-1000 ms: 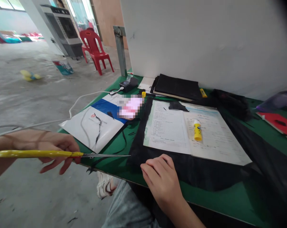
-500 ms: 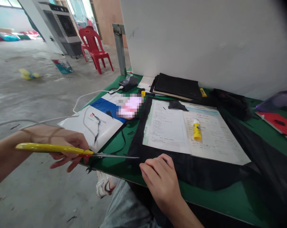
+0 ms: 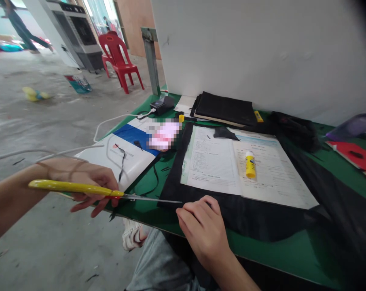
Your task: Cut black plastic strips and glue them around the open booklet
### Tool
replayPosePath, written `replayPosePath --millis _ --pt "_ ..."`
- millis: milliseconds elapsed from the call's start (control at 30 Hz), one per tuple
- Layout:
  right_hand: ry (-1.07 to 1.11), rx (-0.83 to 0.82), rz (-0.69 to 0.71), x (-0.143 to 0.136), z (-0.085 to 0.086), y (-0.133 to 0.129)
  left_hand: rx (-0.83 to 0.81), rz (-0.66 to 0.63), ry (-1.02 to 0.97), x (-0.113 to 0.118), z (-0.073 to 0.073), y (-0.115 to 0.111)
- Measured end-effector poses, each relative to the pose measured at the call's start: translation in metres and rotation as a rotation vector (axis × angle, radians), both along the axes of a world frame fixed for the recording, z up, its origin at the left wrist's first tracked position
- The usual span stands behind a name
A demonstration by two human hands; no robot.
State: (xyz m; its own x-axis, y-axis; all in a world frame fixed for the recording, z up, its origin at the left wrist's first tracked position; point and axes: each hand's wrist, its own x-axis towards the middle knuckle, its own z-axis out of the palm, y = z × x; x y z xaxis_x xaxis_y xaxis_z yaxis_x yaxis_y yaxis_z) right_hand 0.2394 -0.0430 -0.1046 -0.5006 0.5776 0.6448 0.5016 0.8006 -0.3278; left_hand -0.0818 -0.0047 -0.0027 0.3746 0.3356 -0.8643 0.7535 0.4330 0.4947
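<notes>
My left hand (image 3: 93,178) is closed on a pair of scissors (image 3: 76,187) with yellow and red handles. Their blades point right, and the tip lies over the near left corner of a black cloth (image 3: 258,222). At that cloth's near edge, the fingers of my right hand (image 3: 204,228) are curled and pinch it close to the blade tip; the fingertips are partly hidden. An open booklet (image 3: 213,161) lies face up on the cloth, bearing a yellow glue stick (image 3: 250,165) and a black scrap (image 3: 226,133).
On the green table (image 3: 292,258) are a pixelated phone (image 3: 164,135), a white and blue packet (image 3: 110,155), black-covered books (image 3: 225,108) and a red booklet (image 3: 354,155). A white cable (image 3: 110,121) runs past my left wrist. A person (image 3: 20,28) walks at the back left.
My left hand has moved slightly right with the scissors, bringing the tip nearer my right hand. My right hand stays almost in place. A walking person has come into view at the back.
</notes>
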Motion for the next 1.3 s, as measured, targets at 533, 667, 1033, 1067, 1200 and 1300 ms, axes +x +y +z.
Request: replayPosePath --millis 533,667,1033,1067,1200,1300 --pt "-0.008 0.041 0.001 0.003 -0.005 -0.003 -0.006 -0.033 -0.083 0.01 -0.001 0.007" --pt "-0.021 0.055 0.002 0.003 -0.004 -0.003 -0.005 -0.077 -0.108 0.008 -0.007 0.011" --pt "-0.02 0.075 0.006 0.002 -0.001 -0.003 0.004 -0.004 -0.068 0.019 0.005 0.008" --pt "-0.019 0.076 0.005 0.002 -0.001 -0.003 0.008 -0.006 -0.07 0.019 0.004 0.008" --pt "-0.02 0.065 0.005 0.003 -0.003 -0.002 -0.023 -0.031 -0.049 0.016 -0.002 0.009" --pt "-0.023 0.055 0.009 0.004 -0.003 -0.003 -0.031 -0.032 -0.074 0.013 -0.005 0.009"
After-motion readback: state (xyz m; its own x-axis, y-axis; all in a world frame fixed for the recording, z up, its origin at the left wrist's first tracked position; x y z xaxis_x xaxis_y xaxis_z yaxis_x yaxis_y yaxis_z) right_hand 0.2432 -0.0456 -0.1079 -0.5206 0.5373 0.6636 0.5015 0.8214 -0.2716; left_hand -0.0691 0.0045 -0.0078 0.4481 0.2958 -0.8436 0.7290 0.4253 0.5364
